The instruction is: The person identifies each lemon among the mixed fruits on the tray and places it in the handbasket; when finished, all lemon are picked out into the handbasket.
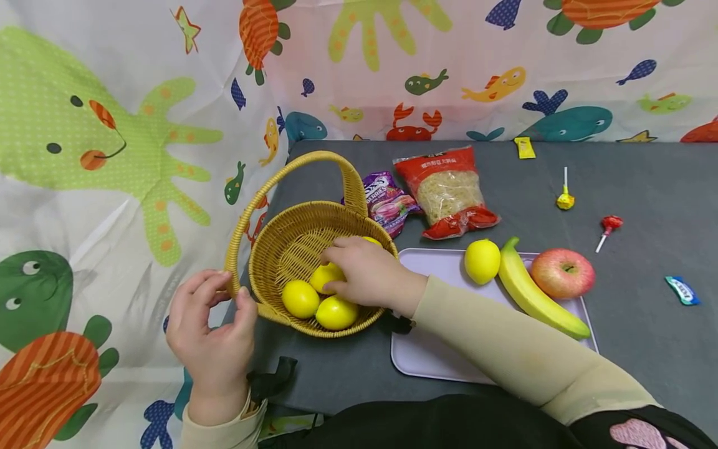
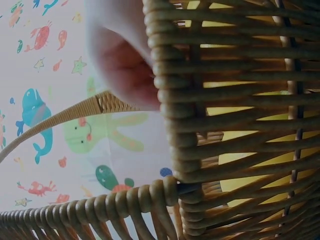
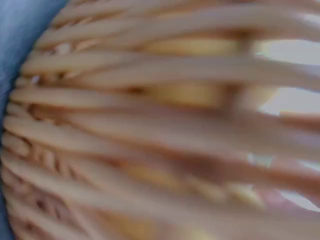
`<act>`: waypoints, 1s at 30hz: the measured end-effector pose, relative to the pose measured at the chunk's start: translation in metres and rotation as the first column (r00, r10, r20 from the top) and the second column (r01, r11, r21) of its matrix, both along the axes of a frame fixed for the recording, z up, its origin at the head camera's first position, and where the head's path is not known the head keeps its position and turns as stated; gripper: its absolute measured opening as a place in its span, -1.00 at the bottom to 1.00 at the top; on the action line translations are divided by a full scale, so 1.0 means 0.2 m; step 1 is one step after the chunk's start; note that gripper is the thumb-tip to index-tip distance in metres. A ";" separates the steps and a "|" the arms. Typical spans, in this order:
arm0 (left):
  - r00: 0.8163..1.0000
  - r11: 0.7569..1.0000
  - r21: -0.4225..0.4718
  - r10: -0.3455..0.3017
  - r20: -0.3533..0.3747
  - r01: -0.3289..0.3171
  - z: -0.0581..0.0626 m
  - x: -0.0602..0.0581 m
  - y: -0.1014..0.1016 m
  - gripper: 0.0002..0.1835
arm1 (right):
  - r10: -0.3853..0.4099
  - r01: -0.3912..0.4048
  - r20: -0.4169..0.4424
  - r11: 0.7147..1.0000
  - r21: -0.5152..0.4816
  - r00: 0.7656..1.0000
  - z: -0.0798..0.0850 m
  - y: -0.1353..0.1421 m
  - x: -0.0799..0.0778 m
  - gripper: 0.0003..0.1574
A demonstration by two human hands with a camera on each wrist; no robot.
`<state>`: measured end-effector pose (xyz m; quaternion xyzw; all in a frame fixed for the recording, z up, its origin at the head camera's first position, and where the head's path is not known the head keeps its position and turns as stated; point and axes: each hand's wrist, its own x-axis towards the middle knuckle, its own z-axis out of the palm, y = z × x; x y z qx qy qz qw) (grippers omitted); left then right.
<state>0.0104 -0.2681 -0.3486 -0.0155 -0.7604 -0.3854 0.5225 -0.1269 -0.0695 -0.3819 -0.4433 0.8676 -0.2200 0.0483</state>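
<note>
A wicker basket (image 1: 269,249) with a tall arched handle (image 1: 291,163) stands at the table's left side, several lemons (image 1: 300,299) inside. My left hand (image 1: 210,340) pinches the near end of that handle between thumb and fingers. Inside the basket, my right hand (image 1: 370,271) has its thumb and fingers around a lemon (image 1: 325,277), partly covered by the hand. Another lemon (image 1: 372,241) shows just behind the knuckles. In the left wrist view, yellow fruit shows through the woven wall (image 2: 240,120). The right wrist view is filled by blurred wicker (image 3: 125,110).
A lilac tray (image 1: 432,358) right of the basket holds a lemon (image 1: 482,262), a banana (image 1: 535,293) and an apple (image 1: 563,274). Behind are a purple berry packet (image 1: 387,202) and a red-and-clear food bag (image 1: 449,193). Lollipops (image 1: 565,199) and small wrapped sweets (image 1: 682,290) lie farther right.
</note>
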 end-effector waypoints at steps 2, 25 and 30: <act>1.000 1.000 -0.002 0.007 0.004 -0.007 0.00 0.00 0.00 -0.76 | -0.029 0.030 0.016 0.998 -0.057 0.999 0.04 0.06 0.00 -0.50; 1.000 0.999 0.044 0.024 -0.002 -0.024 0.04 0.01 0.03 -0.77 | -0.538 0.536 0.054 0.843 0.051 0.841 -0.08 0.93 0.03 -0.39; 1.000 0.999 0.041 0.012 0.004 -0.012 0.05 0.01 0.06 -0.76 | -0.475 0.471 0.067 0.879 0.076 0.877 -0.14 0.92 0.04 -0.40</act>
